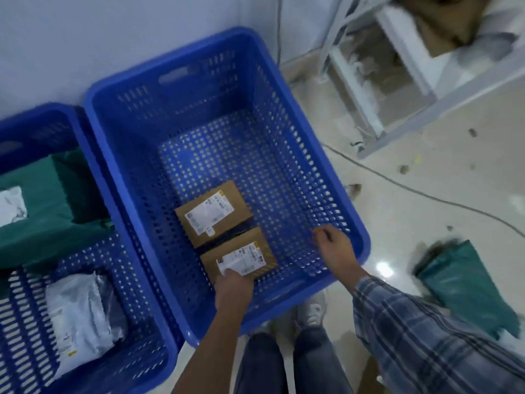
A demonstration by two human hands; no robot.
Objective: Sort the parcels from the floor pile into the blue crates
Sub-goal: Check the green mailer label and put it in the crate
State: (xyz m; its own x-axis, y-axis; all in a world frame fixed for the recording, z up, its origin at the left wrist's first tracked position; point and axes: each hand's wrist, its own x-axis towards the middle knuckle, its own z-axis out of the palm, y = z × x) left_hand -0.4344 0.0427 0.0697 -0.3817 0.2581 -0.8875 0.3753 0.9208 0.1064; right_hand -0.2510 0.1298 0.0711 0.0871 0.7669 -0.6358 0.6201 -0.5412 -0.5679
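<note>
Cardboard boxes, two of them, small, brown and each bearing a white shipping label, lie side by side on the perforated floor of the larger blue crate (335, 177): the far box (213, 213) lies free, while the near box (238, 258) has the left hand (233, 288) closed on its near edge. The right hand (335, 248) hangs loosely curled and empty over the crate's right wall. A second blue crate (119, 231), cut off at the left, holds one green mailer (48, 206) and two grey-white mailers, and another green mailer (466, 285) lies blurred on the floor.

Under the left fingers (227, 273) lies a matt cardboard box (241, 258) with a paper label. The perforated blue crate (287, 172) is smooth plastic. The floor (397, 211) looks glossy.
</note>
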